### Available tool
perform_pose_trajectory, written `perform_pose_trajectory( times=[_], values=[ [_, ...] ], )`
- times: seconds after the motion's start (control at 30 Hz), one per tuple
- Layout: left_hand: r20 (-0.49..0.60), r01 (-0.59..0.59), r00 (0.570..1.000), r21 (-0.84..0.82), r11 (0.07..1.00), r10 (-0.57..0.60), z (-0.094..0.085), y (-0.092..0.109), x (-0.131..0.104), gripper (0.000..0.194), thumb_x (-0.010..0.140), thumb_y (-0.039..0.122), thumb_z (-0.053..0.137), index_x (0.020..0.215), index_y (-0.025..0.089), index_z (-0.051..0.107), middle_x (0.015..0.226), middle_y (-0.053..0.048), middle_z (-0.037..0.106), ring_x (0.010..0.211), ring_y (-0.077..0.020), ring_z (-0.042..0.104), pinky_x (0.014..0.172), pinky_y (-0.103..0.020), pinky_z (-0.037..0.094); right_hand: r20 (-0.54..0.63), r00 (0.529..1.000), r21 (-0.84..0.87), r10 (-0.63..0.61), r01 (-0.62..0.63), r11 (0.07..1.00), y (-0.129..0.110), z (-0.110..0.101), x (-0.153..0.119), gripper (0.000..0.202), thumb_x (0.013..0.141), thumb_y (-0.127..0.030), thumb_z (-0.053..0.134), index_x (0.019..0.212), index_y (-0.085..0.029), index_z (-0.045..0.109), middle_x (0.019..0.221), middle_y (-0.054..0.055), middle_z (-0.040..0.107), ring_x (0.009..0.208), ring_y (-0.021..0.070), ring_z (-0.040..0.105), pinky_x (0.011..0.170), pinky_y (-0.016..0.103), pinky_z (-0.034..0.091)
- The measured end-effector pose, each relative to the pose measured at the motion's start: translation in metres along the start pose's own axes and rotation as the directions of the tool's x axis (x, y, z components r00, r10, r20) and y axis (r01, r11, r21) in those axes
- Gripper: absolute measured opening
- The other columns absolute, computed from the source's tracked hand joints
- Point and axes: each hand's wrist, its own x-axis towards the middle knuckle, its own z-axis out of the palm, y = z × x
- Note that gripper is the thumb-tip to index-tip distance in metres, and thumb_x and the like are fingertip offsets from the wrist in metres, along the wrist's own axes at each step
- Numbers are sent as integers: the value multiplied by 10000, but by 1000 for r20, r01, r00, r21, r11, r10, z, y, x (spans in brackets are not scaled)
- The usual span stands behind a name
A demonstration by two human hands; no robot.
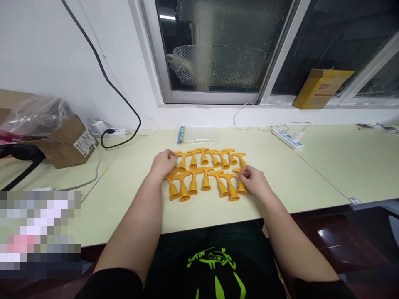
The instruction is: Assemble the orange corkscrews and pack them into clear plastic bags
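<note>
While the orange pegs (205,172) lie in two rows between them, left hand (162,164) curls on the far-left peg, right hand (254,181) pinches the near-right one, stems pointing bodyward on the bench (280,166)

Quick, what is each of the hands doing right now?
Left hand: fingers curled on an orange T-shaped piece at the left end of the back row.
Right hand: pinching the rightmost front-row piece.
</note>
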Motion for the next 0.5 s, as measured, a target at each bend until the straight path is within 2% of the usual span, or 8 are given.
perform_pose_trajectory(
  times=[0.13,0.23,0.33,0.4,0.5],
  values=[
    [-30,-38,999,-37,999,37,-7,-3,-3,252,880,364,558,1039,209,677,1027,-78,706,919,-254,654,893,-374,486,18,1000,-16,-12,12,1000,2,-2,-6,240,882,-476,618,903,-237,627,788,11,691,670,185,630,667,336,481],
    [-43,-94,995,-26,995,93,-12,-6,-18,274,873,386,583,1058,209,680,1035,-84,689,940,-261,639,903,-388,490,31,998,-24,-47,48,999,5,-6,-18,325,921,-535,586,1039,-237,647,1031,57,690,729,187,660,738,375,539],
    [-82,-226,971,-14,974,224,-18,-9,-53,318,899,468,582,1072,221,683,1092,-95,665,1056,-288,615,991,-427,471,66,977,-36,-202,205,978,8,-11,-38,455,915,-578,615,1258,-277,622,1299,98,585,1072,253,672,945,433,554],
    [-107,-326,940,0,945,324,-18,-12,-82,353,914,503,587,1136,240,668,1202,-95,652,1204,-312,564,1078,-461,426,103,939,-49,-327,333,941,9,-12,-51,563,866,-582,695,1340,-296,591,1400,114,509,1317,304,549,1080,468,498],
    [-86,-422,903,3,907,421,-11,-19,-124,399,907,509,630,1218,259,632,1327,-100,617,1289,-325,528,1105,-488,425,133,902,-56,-411,420,906,9,-9,-64,588,815,-541,776,1324,-301,604,1451,128,463,1410,345,441,1137,525,453]
  ],
)
